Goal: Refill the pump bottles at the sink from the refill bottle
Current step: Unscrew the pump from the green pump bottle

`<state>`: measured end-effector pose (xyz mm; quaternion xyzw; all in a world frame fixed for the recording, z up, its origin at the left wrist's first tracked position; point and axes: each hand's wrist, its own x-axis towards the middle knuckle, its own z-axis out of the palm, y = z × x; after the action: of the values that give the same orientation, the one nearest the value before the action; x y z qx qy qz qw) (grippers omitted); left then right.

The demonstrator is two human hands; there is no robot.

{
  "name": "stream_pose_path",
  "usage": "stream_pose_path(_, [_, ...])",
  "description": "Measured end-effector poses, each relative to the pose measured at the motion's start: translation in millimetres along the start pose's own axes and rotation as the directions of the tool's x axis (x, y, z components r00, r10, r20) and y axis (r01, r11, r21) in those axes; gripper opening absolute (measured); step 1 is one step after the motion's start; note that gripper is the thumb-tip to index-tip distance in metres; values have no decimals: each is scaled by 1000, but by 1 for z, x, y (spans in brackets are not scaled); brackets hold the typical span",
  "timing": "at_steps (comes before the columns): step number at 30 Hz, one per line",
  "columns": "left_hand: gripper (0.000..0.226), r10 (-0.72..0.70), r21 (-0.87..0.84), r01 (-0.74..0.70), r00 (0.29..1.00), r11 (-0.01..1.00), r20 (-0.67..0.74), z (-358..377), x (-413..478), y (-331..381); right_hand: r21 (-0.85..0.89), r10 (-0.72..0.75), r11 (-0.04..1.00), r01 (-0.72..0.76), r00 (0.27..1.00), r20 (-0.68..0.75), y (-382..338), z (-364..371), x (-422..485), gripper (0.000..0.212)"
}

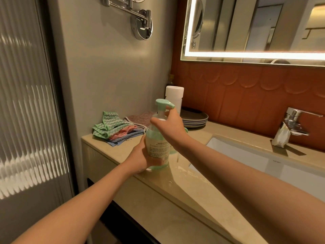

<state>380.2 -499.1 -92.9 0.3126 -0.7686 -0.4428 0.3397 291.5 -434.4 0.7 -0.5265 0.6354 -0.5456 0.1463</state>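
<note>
A clear pump bottle (158,147) with a mint-green pump head and a white label stands on the beige counter (190,187) left of the sink. My left hand (139,158) grips its lower body. My right hand (169,125) wraps around its neck just under the pump head. A second green bottle (174,150) peeks out behind my right wrist, mostly hidden. A tall white bottle (174,95) stands at the back by the wall.
Folded cloths (116,129) lie in the counter's left corner. A stack of grey plates (194,118) sits behind the bottles. The white sink basin (246,157) and chrome tap (288,127) are to the right. Water shines on the counter near the bottle.
</note>
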Motion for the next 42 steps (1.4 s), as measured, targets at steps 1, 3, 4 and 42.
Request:
stream_pose_path(1, [98, 0, 6, 0, 1000, 1000, -1, 0, 0, 0, 30, 9, 1000, -9, 1000, 14, 1, 1, 0, 50])
stream_pose_path(3, [95, -4, 29, 4, 1000, 1000, -10, 0, 1, 0, 19, -5, 1000, 5, 1000, -8, 2, 2, 1, 53])
stream_pose_path(4, [93, -9, 43, 10, 1000, 999, -14, 0, 0, 1, -31, -26, 999, 25, 999, -40, 3, 3, 1, 58])
stream_pose_path(42, [101, -18, -27, 19, 1000, 999, 22, -1, 1, -3, -175, -80, 983, 58, 989, -122, 13, 1, 0, 59])
